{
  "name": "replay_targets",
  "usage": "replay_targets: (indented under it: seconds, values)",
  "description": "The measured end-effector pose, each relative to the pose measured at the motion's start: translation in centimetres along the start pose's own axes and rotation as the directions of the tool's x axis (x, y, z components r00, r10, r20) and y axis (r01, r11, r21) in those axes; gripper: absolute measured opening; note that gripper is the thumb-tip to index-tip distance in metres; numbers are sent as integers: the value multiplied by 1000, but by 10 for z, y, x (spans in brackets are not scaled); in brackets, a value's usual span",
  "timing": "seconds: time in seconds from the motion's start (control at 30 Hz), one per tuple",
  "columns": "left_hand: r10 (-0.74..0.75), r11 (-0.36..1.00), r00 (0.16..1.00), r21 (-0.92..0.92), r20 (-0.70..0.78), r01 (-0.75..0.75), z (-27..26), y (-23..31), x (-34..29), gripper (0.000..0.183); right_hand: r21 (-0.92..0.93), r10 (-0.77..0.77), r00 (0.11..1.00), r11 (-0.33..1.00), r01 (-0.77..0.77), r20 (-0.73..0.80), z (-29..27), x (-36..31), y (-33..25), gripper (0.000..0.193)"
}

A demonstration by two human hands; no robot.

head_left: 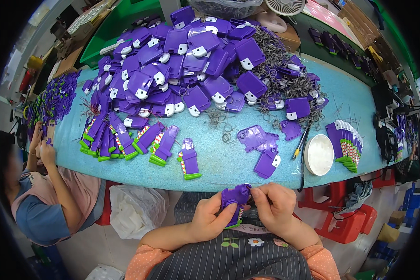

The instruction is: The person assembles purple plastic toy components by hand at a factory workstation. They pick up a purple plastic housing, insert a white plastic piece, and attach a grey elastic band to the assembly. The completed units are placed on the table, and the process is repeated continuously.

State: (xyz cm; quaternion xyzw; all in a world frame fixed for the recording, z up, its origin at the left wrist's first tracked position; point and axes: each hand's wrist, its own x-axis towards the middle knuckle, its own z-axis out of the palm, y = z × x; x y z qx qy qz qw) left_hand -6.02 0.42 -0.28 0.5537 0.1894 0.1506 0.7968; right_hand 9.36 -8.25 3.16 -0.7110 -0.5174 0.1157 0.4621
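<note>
My left hand [207, 217] grips a purple plastic casing [229, 198] with green teeth-like trim at its lower end, just off the table's near edge. My right hand [276, 205] pinches at the casing's upper right corner; whatever lies between its fingertips is too small to make out. On the table ahead lies a single purple-and-green piece [189, 161]. To its left are several similar pieces [121, 134] in a loose row. Purple flat covers [267, 163] and thin purple plates [251, 136] rest right of centre.
A large heap of purple covers with white corners [172, 65] fills the far middle, beside a tangle of grey metal springs [277, 70]. A round white dish [318, 155], a yellow-tipped tool [297, 152] and fanned finished-looking pieces [346, 144] lie right. A co-worker [51, 200] sits left.
</note>
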Motion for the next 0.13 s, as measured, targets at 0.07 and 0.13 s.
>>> replay_targets:
  seconds: [0.07, 0.13]
  values:
    - [-11, 1000, 1000, -6, 13, 11, 2, 0, 0, 32, 18, -2, 1000, 1000, 2, -20, -1, -3, 0, 9]
    - [-21, 1000, 999, 12, 39, 20, 1, -3, -2, 32, 29, -2, 1000, 1000, 3, -32, -2, -4, 1, 9]
